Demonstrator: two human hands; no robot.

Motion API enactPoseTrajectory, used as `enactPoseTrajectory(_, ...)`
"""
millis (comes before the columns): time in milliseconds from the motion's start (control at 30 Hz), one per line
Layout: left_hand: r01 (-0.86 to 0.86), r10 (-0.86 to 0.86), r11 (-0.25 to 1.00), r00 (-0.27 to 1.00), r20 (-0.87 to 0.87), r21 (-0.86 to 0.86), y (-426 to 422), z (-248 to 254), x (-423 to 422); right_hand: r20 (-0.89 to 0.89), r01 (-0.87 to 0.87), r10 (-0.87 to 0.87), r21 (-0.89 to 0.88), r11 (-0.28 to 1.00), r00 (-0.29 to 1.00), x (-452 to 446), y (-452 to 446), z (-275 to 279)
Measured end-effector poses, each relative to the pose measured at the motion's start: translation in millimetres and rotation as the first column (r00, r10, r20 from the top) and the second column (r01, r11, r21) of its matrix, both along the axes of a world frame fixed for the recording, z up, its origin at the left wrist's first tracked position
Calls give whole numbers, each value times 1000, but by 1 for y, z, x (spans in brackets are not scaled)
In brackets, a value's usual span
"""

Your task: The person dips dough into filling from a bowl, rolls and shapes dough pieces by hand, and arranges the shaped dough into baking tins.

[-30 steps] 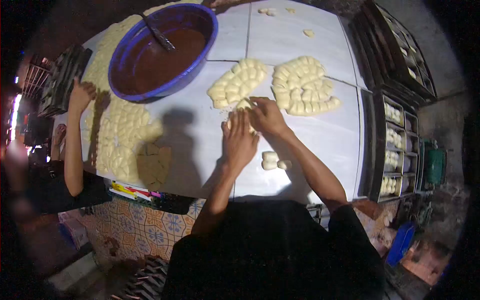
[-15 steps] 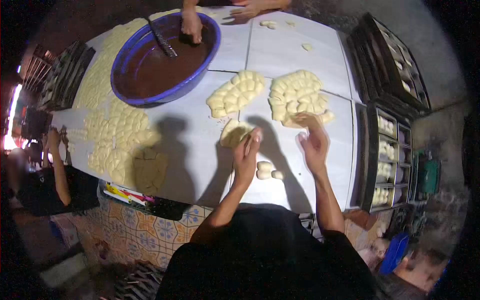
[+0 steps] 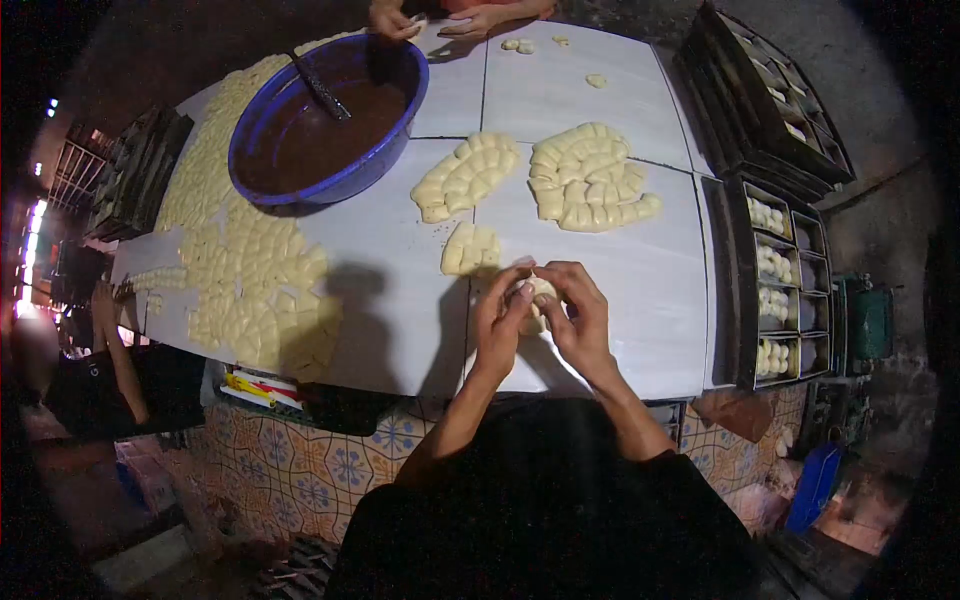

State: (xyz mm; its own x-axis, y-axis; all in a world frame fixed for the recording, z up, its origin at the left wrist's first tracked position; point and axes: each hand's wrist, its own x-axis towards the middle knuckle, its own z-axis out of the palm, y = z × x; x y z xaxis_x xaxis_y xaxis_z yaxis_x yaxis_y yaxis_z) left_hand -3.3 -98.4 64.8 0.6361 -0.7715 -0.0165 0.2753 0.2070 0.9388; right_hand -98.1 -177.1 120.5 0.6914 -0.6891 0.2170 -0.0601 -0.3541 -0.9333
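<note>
My left hand point(image 3: 500, 318) and my right hand point(image 3: 580, 318) meet over the near part of the white table. Between their fingertips they pinch a small pale piece of dough point(image 3: 543, 287), mostly covered by the fingers. Just beneath, shaped dough pieces are largely hidden by my hands. A small slab of scored dough point(image 3: 470, 249) lies beyond my left hand. Farther off are two larger cut slabs, a left one point(image 3: 467, 177) and a right one point(image 3: 588, 178).
A blue basin point(image 3: 345, 185) of brown filling holds a dark-handled tool point(image 3: 320, 88). Cut dough point(image 3: 250, 270) covers the table's left side. Trays of dough pieces point(image 3: 772, 265) stand at the right edge. Another person's hands point(image 3: 470, 20) work across the table; a further person point(image 3: 110, 330) is at left.
My right hand has come left and down from the right slab to meet my left hand around the dough piece. The person opposite has drawn a hand out of the basin.
</note>
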Motion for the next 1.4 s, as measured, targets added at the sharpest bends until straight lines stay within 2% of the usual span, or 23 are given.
enactPoseTrajectory(67,-96,100,992,994,-41,81,11,13,-1,-35,-93,96,83,992,995,0,-1,1)
enactPoseTrajectory(167,-195,194,981,973,-126,4,12,9,-6,-157,-104,85,-117,988,984,5,-22,-5)
enactPoseTrajectory(267,-19,23,1000,961,-276,17,14,3,1,92,-210,223,-134,968,970,17,-18,3)
enactPoseTrajectory(300,-87,-144,953,713,-686,-291,13,3,-4,53,-306,320,-179,935,946,22,-12,-5)
enactPoseTrajectory(333,-22,-300,930,533,-791,-367,13,4,3,90,-319,326,-83,944,941,24,-8,-16)
enactPoseTrajectory(400,-59,-490,835,373,-788,-547,12,-3,10,28,-349,368,-257,901,930,29,-23,-32)
enactPoseTrajectory(500,156,-791,577,351,-501,-802,1,-3,50,190,-470,438,504,725,879,33,-33,-29)
enactPoseTrajectory(567,280,-704,648,574,-417,-708,-17,11,92,229,-443,379,451,775,897,35,-43,-46)
enactPoseTrajectory(600,290,-774,522,555,-304,-802,-32,21,134,249,-436,361,425,793,899,39,-47,-51)
enactPoseTrajectory(633,139,-341,916,765,-546,-377,-40,58,168,247,-419,340,498,759,908,41,-50,-41)
enactPoseTrajectory(667,156,-255,941,910,-328,-299,-47,74,208,285,-405,298,479,779,911,42,-53,-48)
enactPoseTrajectory(733,-301,278,949,939,202,97,-70,73,286,242,-317,225,468,825,944,44,-54,-47)
enactPoseTrajectory(767,-492,236,805,778,582,331,-78,79,311,258,-313,206,496,810,944,45,-54,-51)
enactPoseTrajectory(800,-475,7,713,741,672,516,-87,34,370,273,-306,183,526,794,944,47,-53,-54)
enactPoseTrajectory(900,-189,-340,586,825,451,788,-93,20,391,335,-340,170,551,763,927,49,-55,-67)
enactPoseTrajectory(967,-61,-198,476,965,174,877,-92,52,359,291,-270,122,546,793,949,47,-59,-81)
enactPoseTrajectory(1067,-607,-15,613,631,776,505,-79,58,321,284,-226,72,559,798,956,48,-60,-70)
enactPoseTrajectory(1100,-658,-37,563,585,811,500,-72,76,285,269,-207,45,613,762,962,51,-60,-68)
enactPoseTrajectory(1167,1,-96,938,961,258,345,-53,54,230,297,-242,18,738,629,955,59,-60,-68)
enactPoseTrajectory(1233,427,-373,903,836,-403,50,-38,50,161,377,-336,-55,876,347,925,62,-49,-59)
enactPoseTrajectory(1267,340,-291,939,870,-399,56,-35,44,138,334,-303,-71,912,275,940,63,-45,-71)
enactPoseTrajectory(1333,160,-122,985,918,-378,70,-28,32,92,8,-5,-3,894,448,1000,56,-38,-56)
enactPoseTrajectory(1400,23,56,978,930,-364,209,-21,48,73,-14,80,-108,765,639,994,50,-26,-47)
